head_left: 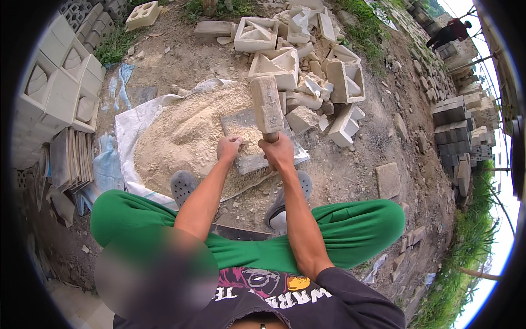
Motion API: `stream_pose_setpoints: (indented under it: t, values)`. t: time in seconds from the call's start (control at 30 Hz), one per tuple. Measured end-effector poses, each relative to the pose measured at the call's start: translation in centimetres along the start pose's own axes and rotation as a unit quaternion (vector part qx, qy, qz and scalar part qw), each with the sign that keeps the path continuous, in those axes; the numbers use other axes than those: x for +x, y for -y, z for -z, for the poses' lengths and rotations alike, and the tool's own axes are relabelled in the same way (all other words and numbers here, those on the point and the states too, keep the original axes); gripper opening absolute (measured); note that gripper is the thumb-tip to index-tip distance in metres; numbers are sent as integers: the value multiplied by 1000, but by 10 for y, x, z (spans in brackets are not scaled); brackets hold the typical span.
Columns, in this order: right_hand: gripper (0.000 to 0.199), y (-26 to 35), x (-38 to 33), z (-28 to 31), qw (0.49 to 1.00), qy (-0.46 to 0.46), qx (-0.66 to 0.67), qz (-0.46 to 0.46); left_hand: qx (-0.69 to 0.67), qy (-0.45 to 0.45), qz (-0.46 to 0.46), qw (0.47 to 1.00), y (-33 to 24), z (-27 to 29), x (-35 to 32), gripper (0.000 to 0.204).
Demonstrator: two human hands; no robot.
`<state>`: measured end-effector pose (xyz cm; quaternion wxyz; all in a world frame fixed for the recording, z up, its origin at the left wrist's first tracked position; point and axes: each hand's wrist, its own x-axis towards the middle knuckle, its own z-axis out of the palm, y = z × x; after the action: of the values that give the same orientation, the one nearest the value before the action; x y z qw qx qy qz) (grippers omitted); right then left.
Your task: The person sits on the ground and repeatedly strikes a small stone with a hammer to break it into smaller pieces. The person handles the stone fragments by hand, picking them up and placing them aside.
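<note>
My right hand is wrapped round the short handle of a mallet, whose dusty, block-shaped head is raised over a dark flat slab. Close to the left, my left hand hangs low above the slab with its fingers pinched together. Whatever lies between those fingertips is too small to make out. Pale crushed rubble covers part of the slab. Beside it, a heap of beige powder and crumbs is spread over a white woven sack.
Broken cream-coloured moulded blocks are piled just beyond the slab. Finished-looking blocks are stacked at the left, above thin leaning boards. Grey blocks stand at the right. A person is far off at the upper right.
</note>
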<state>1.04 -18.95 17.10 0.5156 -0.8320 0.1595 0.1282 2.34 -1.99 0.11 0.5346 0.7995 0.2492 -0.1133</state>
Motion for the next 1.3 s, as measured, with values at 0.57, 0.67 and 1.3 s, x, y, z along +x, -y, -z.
stream_pose_setpoints:
  t: [0.57, 0.67, 1.3]
  values:
    - [28, -73, 6, -23, 997, 49, -31, -52, 13, 4, -8, 1000, -14, 4, -3, 24]
    - [26, -15, 0, -2, 998, -21, 52, 30, 12, 19, 2, 1000, -24, 3, -9, 25]
    - [30, -30, 0, -15, 1000, -10, -7, -5, 23, 4, -12, 1000, -3, 3, 1, 27]
